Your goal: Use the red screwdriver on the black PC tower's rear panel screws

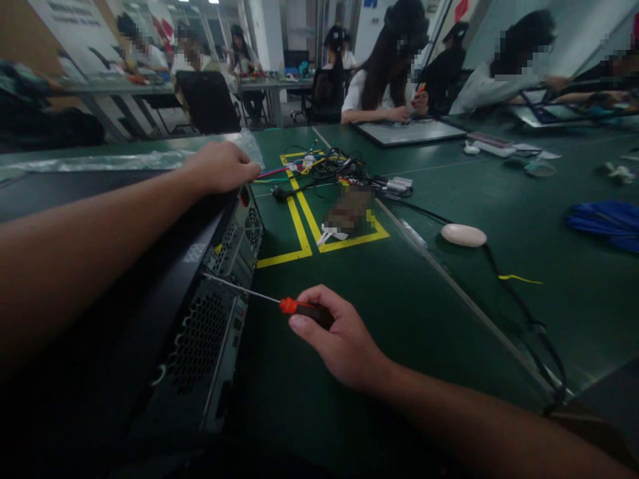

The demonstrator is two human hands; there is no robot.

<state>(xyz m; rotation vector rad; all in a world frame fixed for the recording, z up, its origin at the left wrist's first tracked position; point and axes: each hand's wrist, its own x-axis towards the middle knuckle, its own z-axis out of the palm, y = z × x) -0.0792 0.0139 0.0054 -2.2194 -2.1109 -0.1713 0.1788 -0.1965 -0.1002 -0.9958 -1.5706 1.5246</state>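
A black computer case [114, 286] lies on its side at the left, its metal rear panel with vents and ports facing right. My left hand [219, 166] is curled over the case's far rear corner; some of its fingers are hidden. My right hand [339, 332] is wrapped round the dark handle of an orange-and-black screwdriver [288, 305]. Its long thin shaft points left, and the tip meets the upper edge of the rear panel near the middle. Whether the tip sits in a screw is too small to tell.
Beyond the case lie tangled cables [339, 166] and a partly blurred object [349, 209] by yellow tape [302, 229]. A black cord with a pale oval piece [463, 235] crosses the green table [424, 319]. Blue cloth [606, 223] lies right. Several people sit beyond.
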